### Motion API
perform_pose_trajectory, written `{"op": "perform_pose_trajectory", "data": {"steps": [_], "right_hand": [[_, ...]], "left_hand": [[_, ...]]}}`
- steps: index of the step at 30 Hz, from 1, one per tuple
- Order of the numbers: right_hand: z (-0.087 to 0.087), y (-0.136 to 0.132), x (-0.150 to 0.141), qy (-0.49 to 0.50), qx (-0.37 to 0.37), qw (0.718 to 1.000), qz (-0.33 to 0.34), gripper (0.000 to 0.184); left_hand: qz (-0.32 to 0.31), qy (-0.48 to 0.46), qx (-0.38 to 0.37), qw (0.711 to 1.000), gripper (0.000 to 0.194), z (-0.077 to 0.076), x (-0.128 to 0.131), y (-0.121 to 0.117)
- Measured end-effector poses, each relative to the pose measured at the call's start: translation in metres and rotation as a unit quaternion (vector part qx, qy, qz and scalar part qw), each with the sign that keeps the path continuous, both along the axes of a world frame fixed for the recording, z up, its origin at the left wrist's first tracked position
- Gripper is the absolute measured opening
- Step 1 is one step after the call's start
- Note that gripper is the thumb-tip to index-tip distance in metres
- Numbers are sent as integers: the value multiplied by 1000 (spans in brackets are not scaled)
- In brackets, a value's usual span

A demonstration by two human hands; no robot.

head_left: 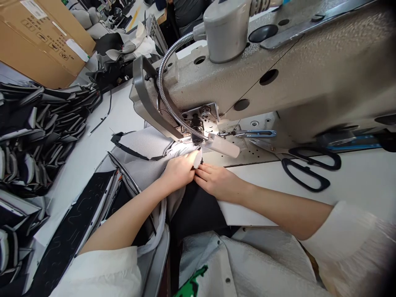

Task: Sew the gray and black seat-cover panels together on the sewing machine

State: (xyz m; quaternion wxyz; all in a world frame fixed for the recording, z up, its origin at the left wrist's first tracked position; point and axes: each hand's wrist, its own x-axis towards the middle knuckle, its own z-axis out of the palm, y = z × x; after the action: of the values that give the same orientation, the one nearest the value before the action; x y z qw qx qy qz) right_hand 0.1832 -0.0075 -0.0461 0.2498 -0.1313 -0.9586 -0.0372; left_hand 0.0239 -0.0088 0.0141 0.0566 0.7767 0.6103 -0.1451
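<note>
Frame centre: left hand closed on grey mesh fabric — right hand lay on black cloth, closure unclear — slipping cloth risked needle-pricked fingers.

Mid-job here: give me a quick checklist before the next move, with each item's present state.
1. Left hand at the work: ok, on the grey fabric.
2. Right hand at the work: ok, its fingertips close beside the left hand, over the black fabric.
3. Light on the sewing area: ok, it is brightly lit beside the lamp head.
4. Scissors clear of the hands: ok, lying apart from both, to the right.
5. Needle position on the sewing machine: cannot tell, too cluttered and bright there.
6. Finger clearance from the needle: cannot tell.
</note>
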Motion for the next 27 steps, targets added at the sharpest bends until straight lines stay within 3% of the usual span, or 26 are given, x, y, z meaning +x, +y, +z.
{"op": "perform_pose_trajectory", "data": {"steps": [3,7,14,20,24,27], "right_hand": [[0,0,0,-8,-7,1000,-2,26],[-2,0,0,-18,-16,1000,1,28],[-3,-1,-1,-18,12,1000,-6,29],[-8,-3,-4,-10,29,999,-15,30],[-6,-1,-9,-28,-3,999,-39,34],[1,-1,-6,-50,-43,998,0,36]], "left_hand": [[14,17,-18,1000,56,4,2,2],[-22,53,-40,998,66,8,1,6],[-56,41,3,998,53,9,-20,19],[-56,46,30,997,50,3,-19,20],[-76,62,58,993,46,5,-11,13],[-88,78,39,992,47,11,-5,3]]}}
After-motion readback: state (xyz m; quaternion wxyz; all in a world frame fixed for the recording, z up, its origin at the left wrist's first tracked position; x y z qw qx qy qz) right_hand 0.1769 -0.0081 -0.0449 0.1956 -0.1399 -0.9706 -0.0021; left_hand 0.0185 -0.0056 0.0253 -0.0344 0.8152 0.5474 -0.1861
